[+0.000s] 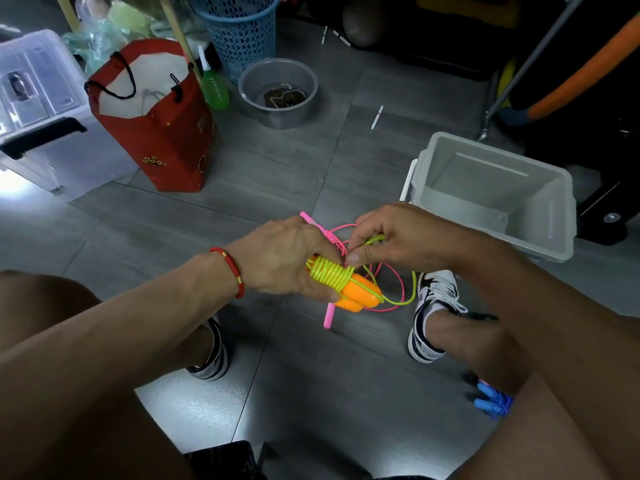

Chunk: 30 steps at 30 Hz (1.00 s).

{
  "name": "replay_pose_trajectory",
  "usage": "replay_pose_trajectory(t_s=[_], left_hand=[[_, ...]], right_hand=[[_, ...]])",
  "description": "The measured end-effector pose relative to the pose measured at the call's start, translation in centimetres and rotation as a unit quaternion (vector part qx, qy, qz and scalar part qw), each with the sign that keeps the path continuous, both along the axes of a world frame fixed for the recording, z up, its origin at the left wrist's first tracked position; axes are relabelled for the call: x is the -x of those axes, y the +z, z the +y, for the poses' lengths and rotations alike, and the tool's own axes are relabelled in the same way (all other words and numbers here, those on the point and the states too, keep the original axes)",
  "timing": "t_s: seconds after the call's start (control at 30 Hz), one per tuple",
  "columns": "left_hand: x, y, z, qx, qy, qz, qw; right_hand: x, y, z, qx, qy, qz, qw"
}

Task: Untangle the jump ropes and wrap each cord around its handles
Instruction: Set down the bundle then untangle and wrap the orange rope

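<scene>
Head view, looking down between the knees of a person sitting above a grey tiled floor (277,174). The left hand (280,258) grips two orange handles (360,296) bundled together, its fingers curled round them, with yellow-green cord (332,273) coiled tightly about their middle. The right hand (391,237) pinches the free end of that cord just beside the coils. A loose loop hangs below, crossing a pink cord (398,282) whose pink handles (329,315) lie beneath. The risk, as I judge it: pulling the next turn snug could drag the pink cord into the wrap, or a slackened pinch could let the coils spring loose.
</scene>
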State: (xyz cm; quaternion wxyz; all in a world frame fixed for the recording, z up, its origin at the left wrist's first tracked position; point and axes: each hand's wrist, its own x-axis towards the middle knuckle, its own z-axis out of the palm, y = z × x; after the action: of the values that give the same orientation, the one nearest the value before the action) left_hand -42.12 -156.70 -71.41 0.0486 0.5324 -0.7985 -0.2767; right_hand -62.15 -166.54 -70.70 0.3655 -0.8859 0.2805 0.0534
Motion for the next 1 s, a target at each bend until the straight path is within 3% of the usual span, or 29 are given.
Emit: replay_pose_trajectory(t_s=[0.13,0.27,0.37,0.5,0.63,0.8,0.9,1.0], left_hand=[[-0.7,1.5,0.4,-0.076,0.046,0.201,0.976],[-1.6,2.1,0.3,-0.096,0.176,0.430,0.880],[-1.9,1.6,-0.2,-0.090,0.286,0.494,0.816],[-2.3,1.4,-0.7,-0.076,0.376,0.486,0.786],[-2.3,1.2,-0.9,-0.089,0.409,0.456,0.786],[-1.1,0.7,-1.2,0.016,0.412,0.381,0.828],[-1.1,-0.4,-1.3,0.144,0.373,0.219,0.890],[-1.0,-0.7,-1.5,0.224,0.363,0.122,0.896]], right_hand=[[0.7,0.1,-0.8,-0.171,-0.026,-0.091,0.981],[0.4,-0.3,-0.8,-0.266,-0.112,-0.205,0.935],[-0.2,-1.2,0.0,-0.304,-0.147,-0.219,0.915],[-1.4,-0.7,2.1,-0.247,-0.160,-0.187,0.937],[-1.9,-0.3,2.9,-0.141,-0.173,-0.152,0.963],[-3.0,-0.5,4.2,-0.219,-0.277,-0.175,0.919],[-3.3,-0.3,4.1,-0.214,-0.339,-0.167,0.901],[-3.6,0.4,3.6,-0.152,-0.387,-0.158,0.896]])
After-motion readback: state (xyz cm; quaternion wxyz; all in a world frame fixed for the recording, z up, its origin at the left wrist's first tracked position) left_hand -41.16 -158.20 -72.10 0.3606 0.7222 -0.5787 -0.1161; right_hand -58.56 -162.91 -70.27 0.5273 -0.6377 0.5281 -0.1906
